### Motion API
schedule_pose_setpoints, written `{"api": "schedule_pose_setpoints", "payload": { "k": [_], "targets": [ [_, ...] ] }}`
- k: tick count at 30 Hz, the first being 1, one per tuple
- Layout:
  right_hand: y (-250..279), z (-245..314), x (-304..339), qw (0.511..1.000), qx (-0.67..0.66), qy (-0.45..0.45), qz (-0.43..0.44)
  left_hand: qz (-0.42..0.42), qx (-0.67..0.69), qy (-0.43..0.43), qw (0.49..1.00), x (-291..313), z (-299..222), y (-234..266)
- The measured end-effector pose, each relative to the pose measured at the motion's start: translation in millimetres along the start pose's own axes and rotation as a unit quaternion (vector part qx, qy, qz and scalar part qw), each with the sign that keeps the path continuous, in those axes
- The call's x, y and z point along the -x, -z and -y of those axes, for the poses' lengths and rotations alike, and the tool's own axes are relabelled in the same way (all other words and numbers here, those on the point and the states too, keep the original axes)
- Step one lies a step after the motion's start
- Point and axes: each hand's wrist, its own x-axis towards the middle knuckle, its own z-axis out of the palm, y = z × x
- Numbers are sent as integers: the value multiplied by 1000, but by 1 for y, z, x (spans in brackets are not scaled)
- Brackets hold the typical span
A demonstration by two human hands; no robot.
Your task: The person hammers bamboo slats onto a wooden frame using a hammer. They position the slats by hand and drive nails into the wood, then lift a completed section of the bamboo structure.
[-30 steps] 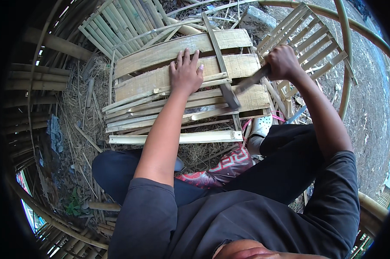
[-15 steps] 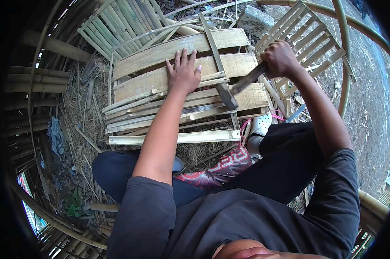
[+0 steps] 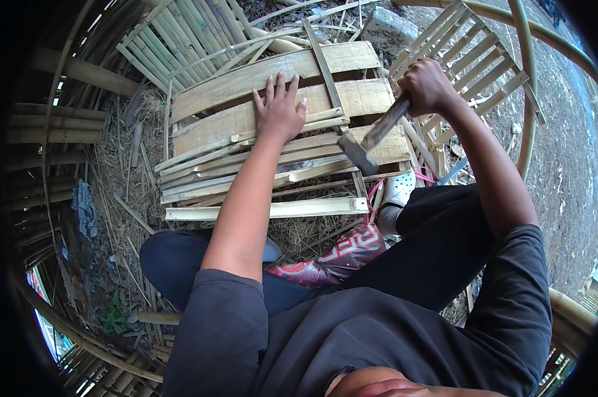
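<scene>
My left hand (image 3: 279, 110) lies flat with spread fingers on the pale wooden boards (image 3: 213, 128) of a low bench-like stand. In my right hand (image 3: 425, 86) is a hammer (image 3: 360, 156), gripped by its wooden handle; its dark metal head is over the right part of the stand. Several split bamboo strips (image 3: 246, 162) lie across the boards under my left wrist. One strip (image 3: 322, 66) runs crosswise from the far edge toward the hammer head. Closest to me, a pale bamboo slat (image 3: 292, 208) spans the near side of the stand.
Bundled bamboo slats (image 3: 180, 46) stand at the far left, and a slatted bamboo frame (image 3: 474, 59) leans at the right. Behind the boards sits a concrete block (image 3: 390, 28). A red printed sack (image 3: 342, 258) lies between my legs. Bamboo poles (image 3: 67, 126) line the left side.
The hammer head has shifted slightly right and lifted off the crosswise strip, its handle tilting more upright. My left hand stays in nearly the same place.
</scene>
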Motion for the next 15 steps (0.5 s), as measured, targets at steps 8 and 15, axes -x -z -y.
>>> {"api": "schedule_pose_setpoints", "payload": {
  "k": [8,15],
  "targets": [
    [-1,-4,3,1000,-23,15,3,-3,-1,2,1000,-2,-3,2],
    [9,8,-4,995,31,-81,56,4,-6,7,1000,2,1,2]
  ]
}}
